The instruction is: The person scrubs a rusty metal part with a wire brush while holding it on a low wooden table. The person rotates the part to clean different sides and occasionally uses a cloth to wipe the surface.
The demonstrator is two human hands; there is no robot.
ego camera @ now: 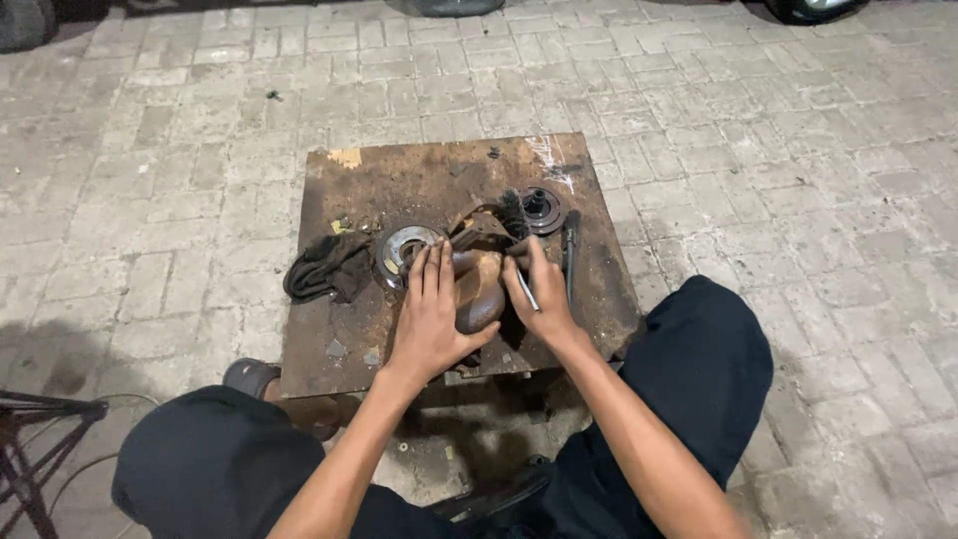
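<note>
Metal part (479, 289), rusty and curved, lies at the middle of the low bench (339, 339), between both hands. The left hand (427, 314) rests flat, fingers spread, on its left side, apparently to steady it. The right hand (537, 294) grips a thin tool (526, 289) against its right side. A dark rag (324, 268) lies left; a round disc (542, 208) sits far right.

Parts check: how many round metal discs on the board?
2. One disc lies under the left hand fingertips, beside the dark rag. The other sits at the board's far right. More may hide beneath the hands.
</note>
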